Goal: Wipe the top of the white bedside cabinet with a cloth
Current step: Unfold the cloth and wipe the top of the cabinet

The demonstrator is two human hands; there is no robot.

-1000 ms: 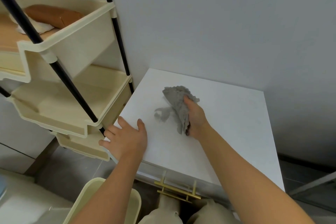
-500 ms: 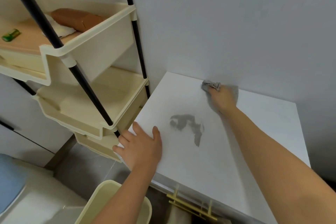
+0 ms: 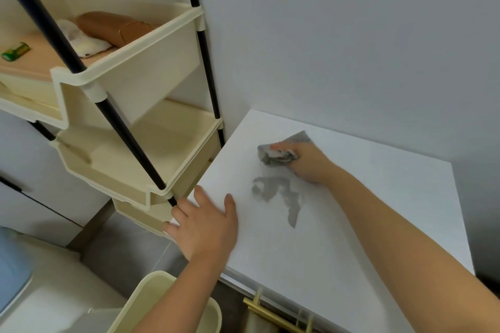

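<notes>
Cabinet (image 3: 270,251): two hands (image 3: 203,227) (image 3: 307,163), apparently one cloth (image 3: 301,138)

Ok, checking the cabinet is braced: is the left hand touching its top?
Touching. Head view: left hand lies flat on the cabinet top, at its near-left corner.

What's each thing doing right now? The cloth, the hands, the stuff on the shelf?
cloth: bunched up, pressed on the cabinet top
right hand: grips the cloth
left hand: flat, fingers straight, on the top's corner
grey smear: on the top, not wiped away
brown pouch: lying on the upper shelf
</notes>
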